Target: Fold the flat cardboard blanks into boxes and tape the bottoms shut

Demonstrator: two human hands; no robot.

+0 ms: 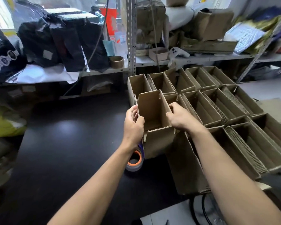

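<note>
At far left, black printed bags (63, 41) are standing on a white shelf (152, 60), with an empty brown tape core (116, 61) sitting beside the perforated steel upright (131, 36).

A roll of tape with an orange core (134, 160) is lying on the dark table (58, 143), directly below the left wrist and just beside the box's lower left corner.

The left hand (133, 125) is gripping the left wall of the open cardboard box (154, 117); its thumb is lying across the wall's inner face and the fingers are curling round the outer face.

The box is standing open side up with its 4 top flaps raised, at the left edge of the finished stock.

The right hand (179, 116) is pinching the box's right flap, with the fingers curling over its upper edge (the fingertips are partly hidden behind the cardboard).

A flat cardboard blank (187, 164) is lying under the right forearm, touching the held box.

To the right, rows of assembled boxes (225, 114) are standing open side up, packed wall to wall.
</note>
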